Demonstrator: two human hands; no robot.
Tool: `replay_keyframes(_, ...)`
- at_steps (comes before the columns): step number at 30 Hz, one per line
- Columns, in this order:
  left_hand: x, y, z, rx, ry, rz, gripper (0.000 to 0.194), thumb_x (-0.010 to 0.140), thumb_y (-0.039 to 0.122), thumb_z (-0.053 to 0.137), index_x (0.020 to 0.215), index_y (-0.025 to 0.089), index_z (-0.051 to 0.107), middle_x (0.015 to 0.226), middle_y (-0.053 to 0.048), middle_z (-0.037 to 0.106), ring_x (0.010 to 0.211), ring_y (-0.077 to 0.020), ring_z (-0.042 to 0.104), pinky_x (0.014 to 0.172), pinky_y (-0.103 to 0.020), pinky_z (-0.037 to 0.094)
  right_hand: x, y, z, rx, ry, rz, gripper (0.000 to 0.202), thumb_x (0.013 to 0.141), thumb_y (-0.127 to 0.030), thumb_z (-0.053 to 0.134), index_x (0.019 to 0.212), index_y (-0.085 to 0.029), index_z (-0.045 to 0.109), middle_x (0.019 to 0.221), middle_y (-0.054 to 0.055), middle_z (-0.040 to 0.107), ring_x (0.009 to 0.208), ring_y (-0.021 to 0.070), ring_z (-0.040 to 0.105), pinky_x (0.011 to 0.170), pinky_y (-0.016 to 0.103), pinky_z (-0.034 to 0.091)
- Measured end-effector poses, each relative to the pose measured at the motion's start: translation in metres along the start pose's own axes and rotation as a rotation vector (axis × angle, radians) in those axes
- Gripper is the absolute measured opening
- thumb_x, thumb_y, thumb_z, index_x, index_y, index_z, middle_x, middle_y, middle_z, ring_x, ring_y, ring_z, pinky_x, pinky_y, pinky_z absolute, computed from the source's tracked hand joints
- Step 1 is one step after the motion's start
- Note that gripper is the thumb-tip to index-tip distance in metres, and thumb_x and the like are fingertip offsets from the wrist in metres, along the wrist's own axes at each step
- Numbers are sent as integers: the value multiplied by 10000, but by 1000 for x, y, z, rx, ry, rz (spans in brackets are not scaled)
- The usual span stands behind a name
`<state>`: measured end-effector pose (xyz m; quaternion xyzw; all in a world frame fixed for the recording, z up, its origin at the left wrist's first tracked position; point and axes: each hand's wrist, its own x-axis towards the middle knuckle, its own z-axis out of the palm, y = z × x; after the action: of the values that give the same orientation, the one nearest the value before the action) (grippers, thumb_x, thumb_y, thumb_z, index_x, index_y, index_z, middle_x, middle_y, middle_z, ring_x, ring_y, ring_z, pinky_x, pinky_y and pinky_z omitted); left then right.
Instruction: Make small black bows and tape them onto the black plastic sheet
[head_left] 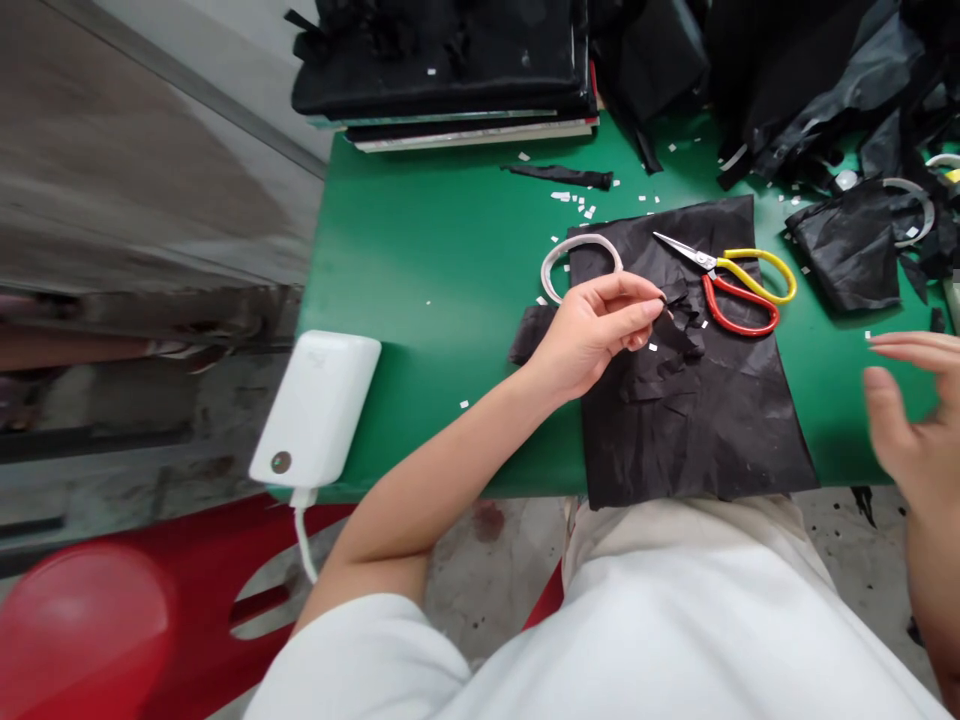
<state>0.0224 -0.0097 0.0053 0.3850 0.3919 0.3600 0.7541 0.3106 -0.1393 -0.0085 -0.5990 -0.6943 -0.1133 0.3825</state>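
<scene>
My left hand (pixel 600 330) pinches a small black fabric strip (pixel 679 320) above a black cloth piece (pixel 712 420) lying at the table's front edge. Scissors (pixel 709 262) with one yellow and one red handle rest on that cloth, their blades slightly apart. Just behind my left wrist is a white ring (pixel 550 265), like a tape roll. Off to the right, away from the cloth, my right hand (pixel 919 410) has its fingers apart and holds nothing; it is slightly blurred.
On the green table (pixel 420 250), a white power bank (pixel 319 405) with a cable sits at the left corner. Stacked black cloth (pixel 442 60) lies at the back, black scraps (pixel 847 240) at the right. A red chair (pixel 90 620) stands lower left.
</scene>
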Motion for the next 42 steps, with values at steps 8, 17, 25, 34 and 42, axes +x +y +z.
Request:
replay_keyframes(8, -7, -2, 3, 99, -144, -9, 386, 571, 371, 887, 747, 130, 641, 590, 33, 654, 449, -44, 559, 437, -150, 437, 61, -84, 39, 372, -492, -89, 180, 913, -323, 548, 1035, -193, 570, 888, 60, 689, 823, 190, 639, 749, 318, 507)
replay_keyframes(17, -7, -3, 2, 88, -158, -32, 392, 555, 303, 905, 734, 126, 604, 519, 48, 621, 462, -55, 583, 453, -134, 459, 91, -94, 75, 530, -683, -21, 288, 907, -321, 496, 663, -198, 404, 509, -60, 385, 458, 69, 334, 484, 227, 237)
replay_keyframes(25, -4, -2, 1, 118, -167, -63, 377, 586, 300, 890, 713, 132, 577, 527, 46, 622, 471, -51, 581, 457, -128, 452, 89, -82, 88, 762, -634, -112, 314, 947, -251, 461, 647, -195, 385, 515, -79, 311, 449, 48, 269, 449, 186, 229)
replay_keyframes(34, -6, -1, 2, 149, -220, -101, 400, 649, 355, 850, 829, 134, 570, 663, 32, 656, 519, -56, 625, 473, -134, 453, 79, -79, 90, 703, -509, -112, 316, 907, -151, 482, 630, -202, 339, 507, -80, 306, 434, 41, 275, 437, 175, 231)
replay_keyframes(42, -9, 3, 5, 148, -264, -182, 423, 698, 422, 808, 838, 146, 519, 552, 70, 618, 375, -60, 576, 330, -124, 322, 72, -80, 95, 615, -441, -130, 291, 878, -158, 485, 610, -198, 378, 511, -62, 379, 445, 50, 324, 443, 185, 250)
